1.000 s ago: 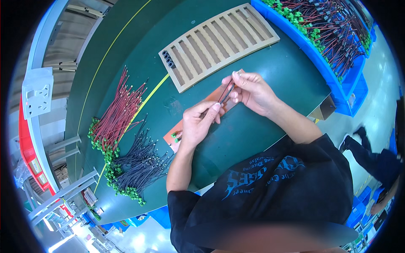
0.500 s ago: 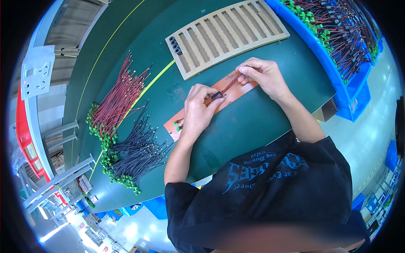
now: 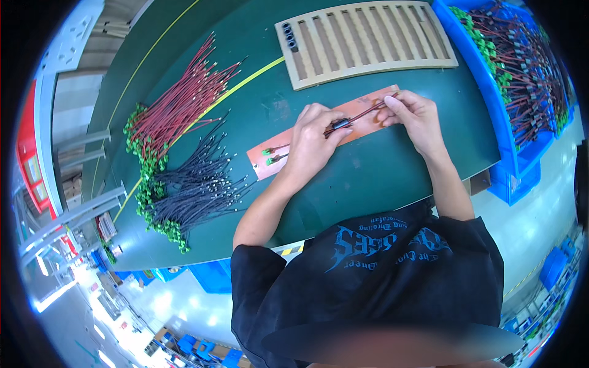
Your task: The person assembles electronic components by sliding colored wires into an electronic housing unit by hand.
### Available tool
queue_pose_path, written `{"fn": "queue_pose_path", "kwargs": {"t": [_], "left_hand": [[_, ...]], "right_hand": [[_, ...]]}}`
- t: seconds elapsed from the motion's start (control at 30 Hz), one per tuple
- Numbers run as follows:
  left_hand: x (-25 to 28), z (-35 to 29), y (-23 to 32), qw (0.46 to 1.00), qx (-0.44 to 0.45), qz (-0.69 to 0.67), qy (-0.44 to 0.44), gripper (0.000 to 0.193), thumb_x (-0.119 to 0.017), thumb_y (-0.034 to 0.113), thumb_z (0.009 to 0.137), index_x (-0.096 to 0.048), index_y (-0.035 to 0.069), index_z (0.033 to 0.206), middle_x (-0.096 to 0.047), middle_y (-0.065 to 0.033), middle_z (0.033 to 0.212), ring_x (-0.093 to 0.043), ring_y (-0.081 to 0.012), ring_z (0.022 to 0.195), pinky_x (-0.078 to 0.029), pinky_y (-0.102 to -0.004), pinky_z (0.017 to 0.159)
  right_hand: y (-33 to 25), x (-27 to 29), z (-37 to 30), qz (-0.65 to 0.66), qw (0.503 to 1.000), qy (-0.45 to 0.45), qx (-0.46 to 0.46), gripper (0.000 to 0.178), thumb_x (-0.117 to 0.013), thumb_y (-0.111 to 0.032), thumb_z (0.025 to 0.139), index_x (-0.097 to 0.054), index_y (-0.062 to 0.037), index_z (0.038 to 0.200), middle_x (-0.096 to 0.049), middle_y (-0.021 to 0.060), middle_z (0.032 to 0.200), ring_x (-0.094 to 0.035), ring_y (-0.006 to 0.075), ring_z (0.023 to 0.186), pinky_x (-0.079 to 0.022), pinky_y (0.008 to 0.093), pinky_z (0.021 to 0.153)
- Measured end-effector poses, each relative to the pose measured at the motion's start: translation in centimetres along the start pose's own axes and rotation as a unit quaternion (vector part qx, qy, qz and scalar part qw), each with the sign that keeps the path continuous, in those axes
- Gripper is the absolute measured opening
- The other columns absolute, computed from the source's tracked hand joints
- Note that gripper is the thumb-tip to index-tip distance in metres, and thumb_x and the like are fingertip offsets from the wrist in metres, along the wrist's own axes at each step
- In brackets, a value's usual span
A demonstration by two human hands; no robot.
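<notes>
My left hand (image 3: 314, 136) is closed on a short black cylindrical sleeve (image 3: 341, 124), gripped between thumb and fingers. Thin dark red and black wires (image 3: 368, 111) run through or along the sleeve; which of the two, I cannot tell. The far ends of these wires are pinched in my right hand (image 3: 417, 116), between thumb and forefinger. To the left of my left hand, two green connectors (image 3: 268, 156) on the same side rest on an orange-brown strip (image 3: 362, 136) that lies beneath both hands.
A tan slotted tray (image 3: 374, 72) stands behind the strip, with several black sleeves (image 3: 289, 37) in its left slot. Red wires (image 3: 184, 92) and black wires (image 3: 196, 184) with green connectors lie in piles at left. A blue bin (image 3: 475, 92) of wire assemblies sits at right.
The whole view has shifted. My right hand is farther from the sleeve, with more wire stretched between. The green connectors show more fully to the left of my left hand.
</notes>
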State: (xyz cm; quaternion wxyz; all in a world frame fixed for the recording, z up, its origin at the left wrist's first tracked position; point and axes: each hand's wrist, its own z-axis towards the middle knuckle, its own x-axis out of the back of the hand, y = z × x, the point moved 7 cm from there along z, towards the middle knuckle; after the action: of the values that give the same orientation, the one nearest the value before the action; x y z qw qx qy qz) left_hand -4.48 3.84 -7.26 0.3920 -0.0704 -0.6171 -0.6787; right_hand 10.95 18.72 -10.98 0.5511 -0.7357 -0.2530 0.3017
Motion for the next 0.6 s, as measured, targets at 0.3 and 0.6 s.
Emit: {"fn": "queue_pose_path", "kwargs": {"t": [0.3,0.6], "left_hand": [[1.3,-2.9,-0.8,1.000,-0.018,-0.021,0.009,0.018,-0.081,0.003,0.078,-0.070,0.000,0.092,-0.060,-0.0109,0.089,-0.058,-0.0288,0.087,-0.048,-0.0396,0.075],[1.6,-3.5,-1.5,0.998,-0.012,-0.056,-0.007,0.022,-0.082,0.004,0.077,-0.072,0.002,0.096,-0.059,-0.0101,0.089,-0.059,-0.0273,0.087,-0.049,-0.0392,0.077]], "right_hand": [[0.1,-2.7,-2.6,-0.004,0.999,0.002,0.036,0.019,-0.063,-0.011,0.103,-0.071,0.0054,0.103,-0.073,0.0114,0.088,-0.071,0.0152,0.080,-0.058,0.0249,0.069],[0.4,-3.5,-3.2,-0.036,0.999,0.024,0.026,0.020,-0.061,-0.011,0.104,-0.072,0.0056,0.107,-0.074,0.0124,0.088,-0.071,0.0146,0.076,-0.058,0.0242,0.067]]}}
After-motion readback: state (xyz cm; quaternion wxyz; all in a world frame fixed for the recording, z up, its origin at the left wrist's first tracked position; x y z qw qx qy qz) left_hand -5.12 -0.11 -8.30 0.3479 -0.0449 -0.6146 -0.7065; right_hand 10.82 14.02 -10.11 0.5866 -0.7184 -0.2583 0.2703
